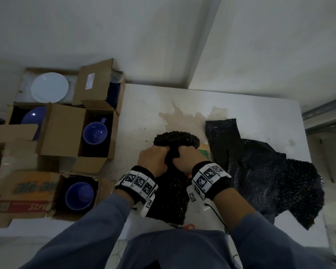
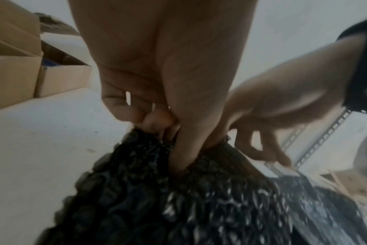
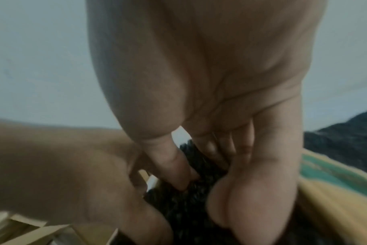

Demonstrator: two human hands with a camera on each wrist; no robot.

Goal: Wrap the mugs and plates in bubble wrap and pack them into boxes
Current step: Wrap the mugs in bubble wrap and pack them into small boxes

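Left hand [image 1: 153,160] and right hand [image 1: 188,159] side by side on the white table [image 1: 260,117] — fingers of both curled, gripping black bubble wrap [image 1: 173,193] bunched around a rounded bundle.

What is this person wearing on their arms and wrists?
Both arms wear grey-blue long sleeves. Each wrist carries a black band: the left hand and right hand sit beyond white tiles printed with black square codes. A thin black cord trails from the right band.

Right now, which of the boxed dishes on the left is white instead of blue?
The white plate in the far-left box, farthest from you. The other plate and the mugs are blue.
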